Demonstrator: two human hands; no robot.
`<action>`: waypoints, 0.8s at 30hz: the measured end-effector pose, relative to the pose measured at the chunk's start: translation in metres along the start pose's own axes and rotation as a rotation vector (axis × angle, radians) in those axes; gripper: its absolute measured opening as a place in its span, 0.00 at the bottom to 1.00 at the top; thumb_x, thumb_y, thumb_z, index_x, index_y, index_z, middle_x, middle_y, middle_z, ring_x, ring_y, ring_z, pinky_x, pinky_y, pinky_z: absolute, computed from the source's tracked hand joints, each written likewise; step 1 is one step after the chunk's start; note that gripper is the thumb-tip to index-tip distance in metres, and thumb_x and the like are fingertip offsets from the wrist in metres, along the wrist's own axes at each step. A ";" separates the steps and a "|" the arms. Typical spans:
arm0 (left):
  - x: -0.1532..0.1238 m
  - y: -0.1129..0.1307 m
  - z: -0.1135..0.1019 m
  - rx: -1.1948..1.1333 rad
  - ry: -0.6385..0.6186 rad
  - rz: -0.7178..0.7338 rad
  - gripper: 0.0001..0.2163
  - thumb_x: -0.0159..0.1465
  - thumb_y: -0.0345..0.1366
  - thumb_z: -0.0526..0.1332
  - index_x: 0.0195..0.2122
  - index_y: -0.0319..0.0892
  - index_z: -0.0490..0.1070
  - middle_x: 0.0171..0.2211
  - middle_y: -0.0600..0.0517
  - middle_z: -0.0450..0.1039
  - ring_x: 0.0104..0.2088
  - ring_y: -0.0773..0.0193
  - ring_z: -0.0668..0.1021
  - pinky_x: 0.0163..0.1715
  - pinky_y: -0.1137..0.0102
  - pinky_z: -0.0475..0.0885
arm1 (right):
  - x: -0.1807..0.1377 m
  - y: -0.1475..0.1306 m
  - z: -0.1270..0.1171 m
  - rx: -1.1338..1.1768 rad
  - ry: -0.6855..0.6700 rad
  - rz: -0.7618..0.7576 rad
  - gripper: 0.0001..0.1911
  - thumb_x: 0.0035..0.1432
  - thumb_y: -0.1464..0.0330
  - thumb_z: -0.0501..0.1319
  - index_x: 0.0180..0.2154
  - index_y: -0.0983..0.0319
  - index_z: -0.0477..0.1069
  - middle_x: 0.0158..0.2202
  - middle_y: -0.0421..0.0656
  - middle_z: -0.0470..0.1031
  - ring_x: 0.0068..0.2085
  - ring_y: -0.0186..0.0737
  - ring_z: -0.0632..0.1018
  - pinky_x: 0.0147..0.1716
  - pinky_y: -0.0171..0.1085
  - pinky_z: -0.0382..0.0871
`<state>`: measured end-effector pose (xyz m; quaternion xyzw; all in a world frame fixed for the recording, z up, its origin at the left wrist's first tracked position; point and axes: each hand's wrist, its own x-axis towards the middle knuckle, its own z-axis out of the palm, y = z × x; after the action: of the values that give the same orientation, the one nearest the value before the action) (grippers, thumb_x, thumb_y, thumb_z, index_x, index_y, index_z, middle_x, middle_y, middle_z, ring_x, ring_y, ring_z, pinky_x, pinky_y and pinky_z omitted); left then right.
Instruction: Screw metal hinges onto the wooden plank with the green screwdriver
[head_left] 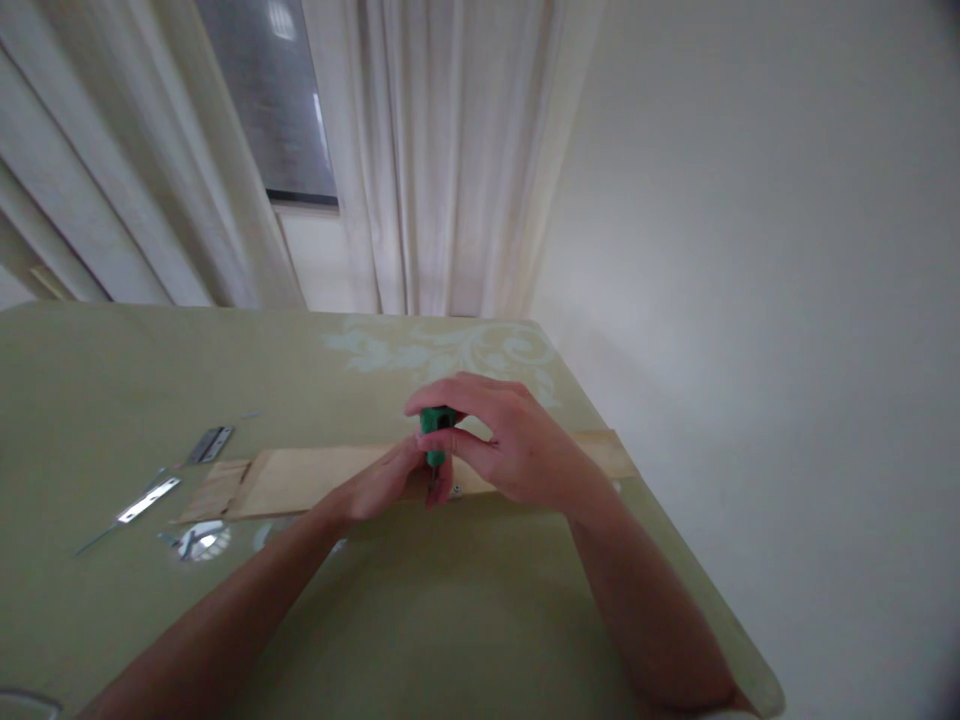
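Upright over the middle of a wooden board stands a screwdriver with a green handle, its shaft pointing down. My right hand is closed round that handle from the right. Low beside the shaft, my left hand has its fingers pinched together against the board; what they hold is hidden. A small shiny metal bit shows on the board just right of the shaft. The screwdriver's tip is too blurred to make out.
Left of the board lie a dark metal hinge and a bright metal plate with holes. A round shiny dish with small pieces sits near the board's left end. The green table ends close to the white wall on the right.
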<state>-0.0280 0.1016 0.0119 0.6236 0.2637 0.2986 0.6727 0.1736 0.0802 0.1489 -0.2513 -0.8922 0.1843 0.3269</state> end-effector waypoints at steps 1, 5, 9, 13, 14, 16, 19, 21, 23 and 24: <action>0.000 -0.003 -0.001 0.006 0.010 0.004 0.34 0.72 0.66 0.44 0.32 0.40 0.71 0.30 0.47 0.74 0.31 0.62 0.73 0.33 0.67 0.69 | 0.000 -0.002 0.002 -0.020 0.001 0.011 0.12 0.69 0.74 0.63 0.52 0.58 0.76 0.50 0.42 0.82 0.51 0.39 0.80 0.54 0.39 0.71; 0.000 -0.010 -0.003 0.022 0.034 -0.018 0.33 0.74 0.64 0.41 0.32 0.41 0.70 0.29 0.48 0.73 0.30 0.63 0.71 0.32 0.67 0.66 | -0.001 -0.010 0.007 -0.075 0.039 0.082 0.12 0.69 0.73 0.64 0.52 0.58 0.76 0.49 0.42 0.83 0.49 0.39 0.81 0.51 0.38 0.71; 0.000 -0.010 -0.003 0.004 0.022 -0.036 0.32 0.75 0.62 0.41 0.32 0.41 0.71 0.30 0.48 0.73 0.30 0.62 0.70 0.32 0.67 0.65 | -0.001 -0.014 0.008 -0.116 0.062 0.151 0.12 0.69 0.72 0.64 0.52 0.57 0.77 0.49 0.42 0.83 0.48 0.40 0.81 0.50 0.39 0.71; 0.000 -0.011 -0.004 -0.010 0.026 -0.041 0.31 0.75 0.61 0.42 0.33 0.41 0.71 0.30 0.48 0.73 0.30 0.62 0.70 0.32 0.67 0.65 | 0.000 -0.012 0.008 -0.080 0.056 0.132 0.14 0.70 0.70 0.64 0.56 0.57 0.74 0.52 0.43 0.82 0.53 0.41 0.80 0.54 0.39 0.70; 0.000 -0.012 -0.005 -0.014 0.019 -0.043 0.32 0.75 0.62 0.42 0.33 0.41 0.72 0.30 0.48 0.73 0.30 0.62 0.70 0.32 0.67 0.65 | 0.000 -0.011 0.009 -0.069 0.051 0.142 0.17 0.70 0.69 0.65 0.58 0.57 0.72 0.53 0.43 0.82 0.52 0.41 0.80 0.53 0.39 0.70; 0.001 -0.014 -0.006 -0.018 0.005 -0.046 0.34 0.73 0.64 0.40 0.33 0.40 0.72 0.31 0.48 0.73 0.30 0.62 0.70 0.32 0.67 0.65 | 0.000 -0.009 0.009 -0.062 0.030 0.189 0.21 0.70 0.66 0.65 0.62 0.57 0.69 0.51 0.43 0.82 0.49 0.42 0.81 0.49 0.39 0.71; 0.003 -0.015 -0.008 -0.018 0.002 -0.028 0.36 0.71 0.67 0.40 0.35 0.40 0.72 0.31 0.48 0.73 0.30 0.62 0.70 0.33 0.66 0.66 | 0.001 -0.011 0.009 -0.057 0.015 0.221 0.18 0.69 0.63 0.66 0.58 0.57 0.71 0.44 0.41 0.82 0.44 0.41 0.82 0.44 0.38 0.72; 0.004 -0.013 -0.008 -0.010 -0.008 -0.026 0.38 0.70 0.69 0.37 0.35 0.40 0.73 0.32 0.47 0.74 0.32 0.61 0.71 0.35 0.66 0.67 | 0.000 -0.015 0.006 -0.016 0.112 0.202 0.14 0.69 0.63 0.66 0.53 0.58 0.72 0.41 0.40 0.81 0.42 0.39 0.81 0.44 0.37 0.73; 0.003 -0.008 -0.006 0.025 -0.029 -0.025 0.41 0.70 0.69 0.34 0.33 0.39 0.74 0.32 0.46 0.74 0.32 0.60 0.72 0.36 0.66 0.67 | -0.002 -0.020 0.000 0.047 0.293 0.186 0.14 0.68 0.61 0.67 0.52 0.58 0.72 0.40 0.38 0.80 0.40 0.36 0.81 0.42 0.34 0.75; 0.003 -0.006 -0.004 0.043 -0.034 -0.018 0.42 0.70 0.69 0.33 0.32 0.39 0.75 0.32 0.46 0.74 0.33 0.60 0.72 0.36 0.66 0.68 | -0.004 -0.022 -0.003 0.069 0.396 0.182 0.15 0.68 0.60 0.67 0.52 0.57 0.72 0.39 0.38 0.79 0.38 0.35 0.81 0.41 0.34 0.76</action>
<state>-0.0286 0.1060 0.0060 0.6406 0.2641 0.2761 0.6661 0.1709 0.0606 0.1603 -0.3508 -0.7773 0.1907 0.4862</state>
